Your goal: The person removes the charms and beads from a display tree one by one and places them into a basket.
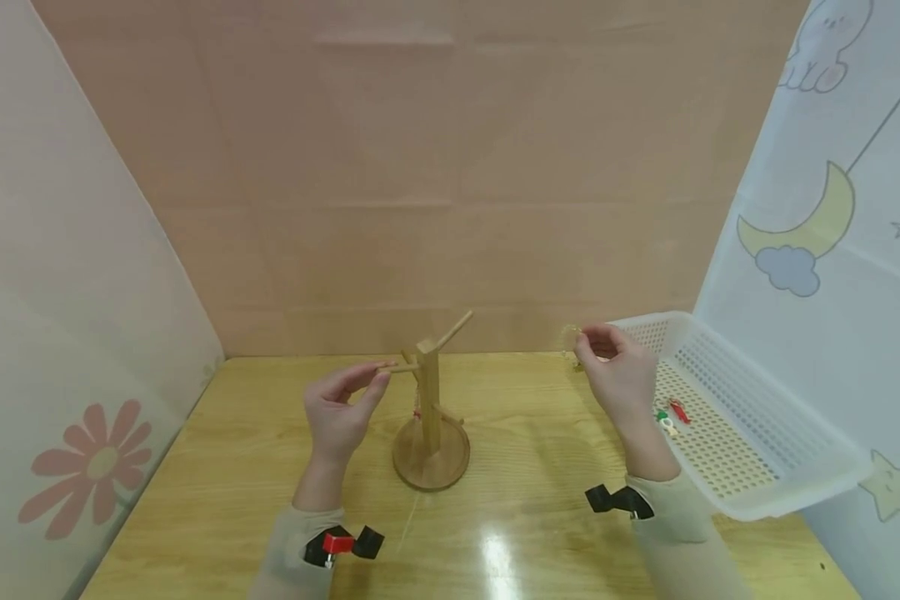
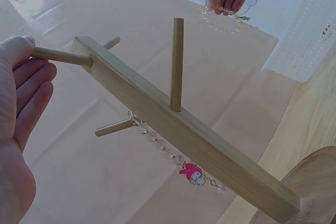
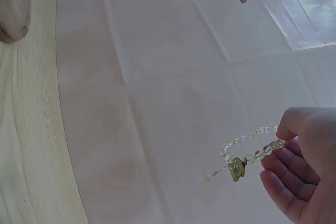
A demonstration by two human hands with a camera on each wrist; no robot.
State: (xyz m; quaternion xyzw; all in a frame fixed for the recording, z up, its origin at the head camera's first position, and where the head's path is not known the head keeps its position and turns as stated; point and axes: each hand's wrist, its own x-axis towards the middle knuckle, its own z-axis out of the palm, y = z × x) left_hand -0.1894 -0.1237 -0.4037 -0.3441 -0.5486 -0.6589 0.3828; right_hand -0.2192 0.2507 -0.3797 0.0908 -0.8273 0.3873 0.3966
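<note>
A wooden peg stand (image 1: 429,400) with a round base is upright on the table. My left hand (image 1: 337,412) pinches the end of one upper peg (image 2: 62,56) between thumb and fingers. On another peg hangs a clear and pink bead bracelet (image 2: 160,144) with a pink-hooded character charm. Off to the right of the stand, my right hand (image 1: 621,371) pinches a pale yellow bead bracelet (image 3: 255,157) between thumb and forefinger. Its loop is held up in the air, with a yellow-green charm (image 3: 237,169) dangling from it.
A white perforated basket (image 1: 810,492) stands at the right of the wooden table (image 1: 270,433). Inside lie a red charm (image 1: 679,411) and a green-and-white one (image 1: 667,423). A pinkish-tan cloth backdrop (image 1: 450,167) rises behind the table, with patterned sheets at both sides.
</note>
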